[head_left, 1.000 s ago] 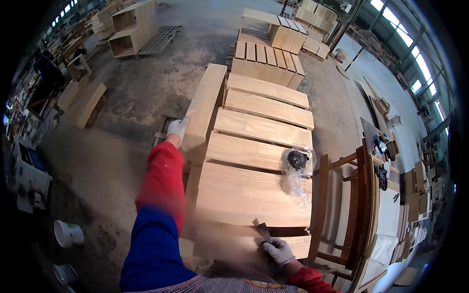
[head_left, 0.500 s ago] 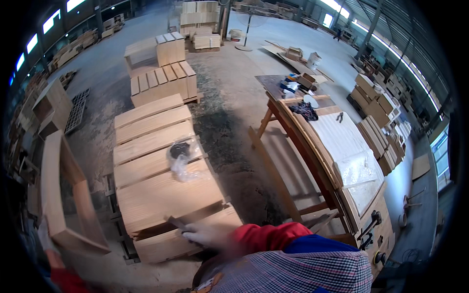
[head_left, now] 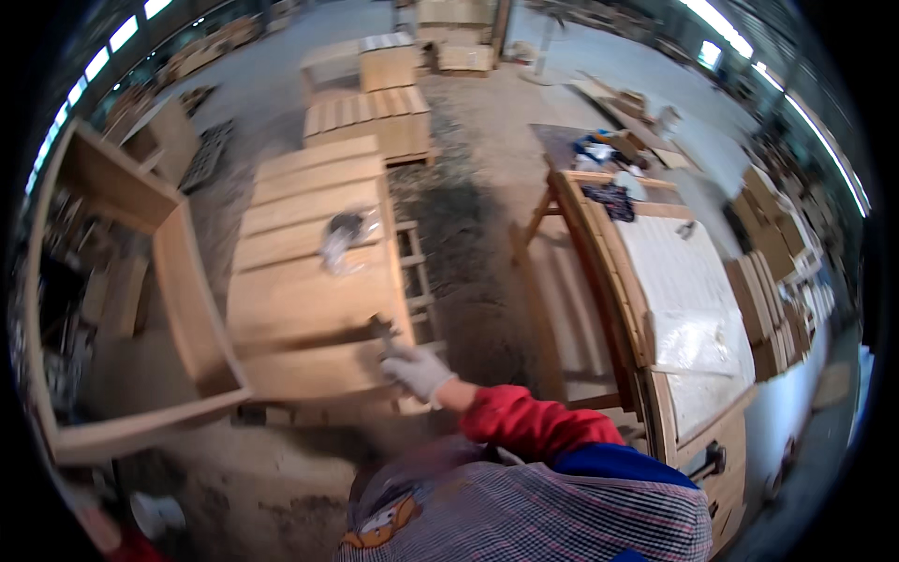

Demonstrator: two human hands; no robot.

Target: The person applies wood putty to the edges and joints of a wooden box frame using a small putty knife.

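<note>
Open-fronted pale wooden frame of plain boards [head_left: 140,281], now lifted off the ground and tipped up at the left edge of view, where half a second ago it stood lower and further left; left hand out of sight at the lower left corner, grip impossible to tell. White-gloved right hand [head_left: 417,370], red sleeve reaching forward, fingers curled round a small dark tool [head_left: 381,328], resting as before on the near end of the stack of long light wooden panels [head_left: 314,272]. Crumpled clear plastic bag [head_left: 345,239] lying mid-stack; slatted wooden workbench [head_left: 599,281] to the right.

White work glove on right hand [head_left: 417,371]; red sleeve, blue band; checked purple-white shirt.
</note>
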